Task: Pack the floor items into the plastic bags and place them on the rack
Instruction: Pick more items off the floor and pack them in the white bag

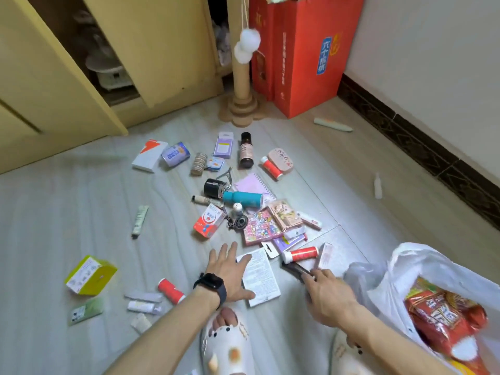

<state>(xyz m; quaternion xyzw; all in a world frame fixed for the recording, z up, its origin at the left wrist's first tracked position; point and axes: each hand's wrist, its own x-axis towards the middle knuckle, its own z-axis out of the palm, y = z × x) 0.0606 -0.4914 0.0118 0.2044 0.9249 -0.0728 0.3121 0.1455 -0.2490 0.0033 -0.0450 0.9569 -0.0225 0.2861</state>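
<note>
Head view: the scattered small items [259, 226] lie in a loose pile on the floor in front of the person. Strays sit well apart to the left, among them a yellow-green box [90, 274]. Nearest the person a white printed box [263, 280] lies flat, and just beyond it is a red tube [300, 254].

The plastic bag [422, 263] slumps at the lower right, close against the right forearm, with its mouth gaping toward the person. Red snack packets [438, 318] are already inside, so packing looks begun but far from done. Keeping the bag this close probably makes each pick a short swing into it.

The right hand [327, 293] has its fingers curled round a dark slim item [295, 267] (what it is I cannot tell). The far end of that item lies just beside the red tube. The grip reads as a pick meant for the bag.

The left hand [230, 274], with a black watch [211, 282] on its wrist, is palm down with fingers straight and spread, holding nothing. Its thumb side overlaps the left edge of the white printed box, likely reaching for that next.

Further off stand a yellow cabinet [40, 77], a cardboard post [241, 85] and a red paper bag [305, 55]. No rack is in sight.
</note>
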